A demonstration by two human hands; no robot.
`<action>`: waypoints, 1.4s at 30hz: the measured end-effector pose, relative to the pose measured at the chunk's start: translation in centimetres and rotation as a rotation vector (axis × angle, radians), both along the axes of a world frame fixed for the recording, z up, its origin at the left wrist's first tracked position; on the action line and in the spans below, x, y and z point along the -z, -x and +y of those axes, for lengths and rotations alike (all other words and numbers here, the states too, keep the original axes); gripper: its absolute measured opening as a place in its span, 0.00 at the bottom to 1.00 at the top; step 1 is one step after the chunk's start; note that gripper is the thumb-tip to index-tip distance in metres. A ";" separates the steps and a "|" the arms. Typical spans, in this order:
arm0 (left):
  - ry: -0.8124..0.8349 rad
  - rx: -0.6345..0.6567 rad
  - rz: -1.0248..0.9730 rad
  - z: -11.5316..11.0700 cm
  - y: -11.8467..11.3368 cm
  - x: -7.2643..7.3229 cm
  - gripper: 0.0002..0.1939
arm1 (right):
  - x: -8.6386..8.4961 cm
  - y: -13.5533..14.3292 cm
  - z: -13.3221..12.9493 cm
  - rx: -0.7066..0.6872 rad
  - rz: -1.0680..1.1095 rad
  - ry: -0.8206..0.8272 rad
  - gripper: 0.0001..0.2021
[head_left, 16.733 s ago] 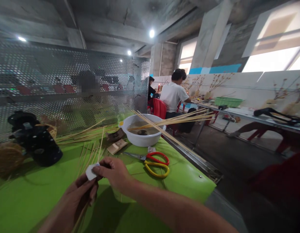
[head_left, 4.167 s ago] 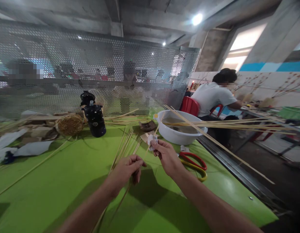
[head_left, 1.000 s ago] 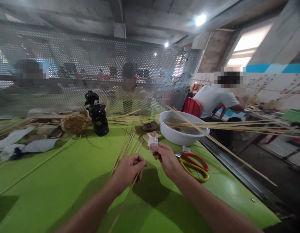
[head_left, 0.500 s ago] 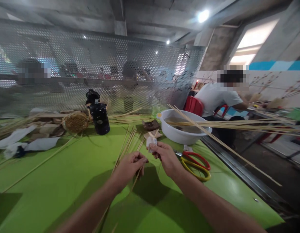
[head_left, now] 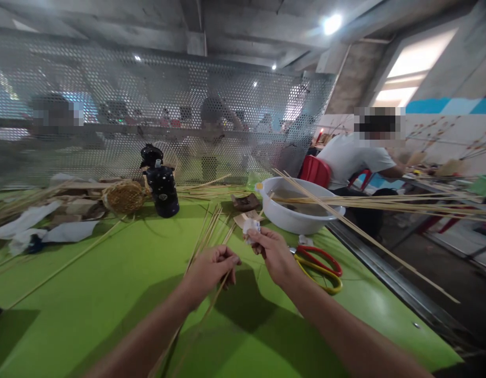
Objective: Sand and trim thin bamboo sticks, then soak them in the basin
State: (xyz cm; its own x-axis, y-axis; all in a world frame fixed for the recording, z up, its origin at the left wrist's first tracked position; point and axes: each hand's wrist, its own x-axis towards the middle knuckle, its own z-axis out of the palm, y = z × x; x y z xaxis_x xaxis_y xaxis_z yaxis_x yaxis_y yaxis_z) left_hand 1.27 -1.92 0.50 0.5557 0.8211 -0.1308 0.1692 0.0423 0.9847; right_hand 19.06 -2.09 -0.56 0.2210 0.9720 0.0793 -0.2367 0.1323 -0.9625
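Note:
My left hand (head_left: pixel 213 270) is closed on a thin bamboo strip (head_left: pixel 211 306), which runs down from the fingers toward the front of the green table (head_left: pixel 128 294). To its right, my right hand (head_left: pixel 272 254) pinches a crumpled white wrap (head_left: pixel 251 229), with a light strip end poking out above it. The two hands are apart, a small gap between them. Several loose strips (head_left: pixel 205 233) lie on the table beyond my left hand. Red and yellow handled scissors (head_left: pixel 319 268) rest just right of my right hand.
A white basin (head_left: pixel 302 223) of water stands at the back right, long strips across its rim. Behind my hands are brown scraps (head_left: pixel 245 202) and a black bottle (head_left: pixel 163 191). A small woven basket (head_left: pixel 124 198) sits left. A person (head_left: pixel 351 157) sits beyond the table's right edge.
My right hand has moved slightly right and away from my left hand, with the white wrap. More of the strip shows below my left hand, which has barely moved.

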 end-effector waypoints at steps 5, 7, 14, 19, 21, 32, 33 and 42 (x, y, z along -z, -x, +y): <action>-0.005 -0.008 0.011 -0.2 -0.1 -0.2 0.11 | -0.3 -0.3 0.0 0.038 0.046 -0.017 0.11; -0.031 -0.030 0.009 0.0 -0.2 -0.1 0.11 | -0.1 0.6 -0.3 -0.042 -0.003 0.015 0.11; -0.013 -0.003 0.003 0.5 -0.1 0.2 0.12 | -0.5 0.0 -0.2 0.033 -0.032 -0.023 0.11; -0.052 -0.021 0.019 0.3 0.0 0.2 0.11 | -0.4 0.5 -0.5 0.010 -0.036 -0.013 0.11; -0.063 -0.040 0.004 0.3 0.1 0.1 0.11 | -0.3 1.4 -0.9 -0.078 -0.088 0.025 0.12; -0.050 -0.034 0.031 0.3 0.0 0.2 0.12 | -0.2 -0.2 -0.3 0.050 0.001 -0.040 0.11; -0.061 -0.041 0.031 0.3 0.0 0.2 0.12 | -0.1 0.1 -0.4 0.018 -0.020 -0.026 0.11; -0.063 0.004 0.003 0.6 0.1 0.6 0.13 | 0.0 0.7 -0.7 -0.008 -0.053 -0.019 0.11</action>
